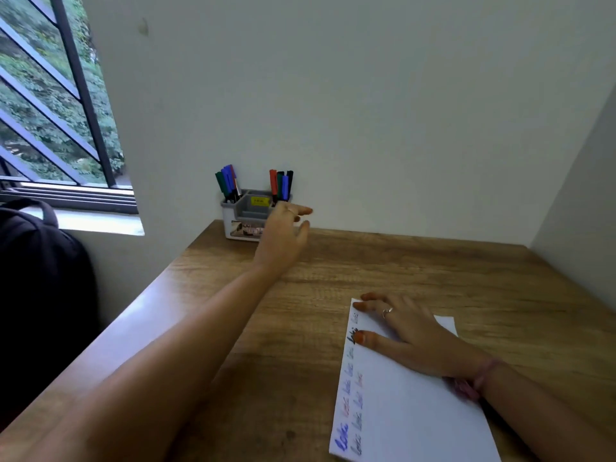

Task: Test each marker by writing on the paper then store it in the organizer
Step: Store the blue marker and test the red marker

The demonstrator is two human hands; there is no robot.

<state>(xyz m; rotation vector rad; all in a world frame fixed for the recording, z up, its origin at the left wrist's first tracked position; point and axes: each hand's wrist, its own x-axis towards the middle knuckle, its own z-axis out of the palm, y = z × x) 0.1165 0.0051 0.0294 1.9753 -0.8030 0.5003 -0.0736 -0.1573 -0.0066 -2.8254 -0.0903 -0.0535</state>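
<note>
A grey and white organizer [246, 215] stands at the desk's far left corner against the wall. Its left compartment holds green, blue and black markers [227, 183]. Its right compartment holds red, green, blue and black markers [282, 185]. My left hand [283, 236] reaches out just right of and in front of the organizer, fingers relaxed, holding nothing. A white sheet of paper [406, 408] lies at the near right, with several coloured test scribbles down its left edge. My right hand [400, 328] rests flat on the paper's far end, fingers spread.
The wooden desk [366, 268] is bounded by a white wall behind and a side wall on the right. A dark backpack [40, 278] sits left of the desk below a barred window [56, 105].
</note>
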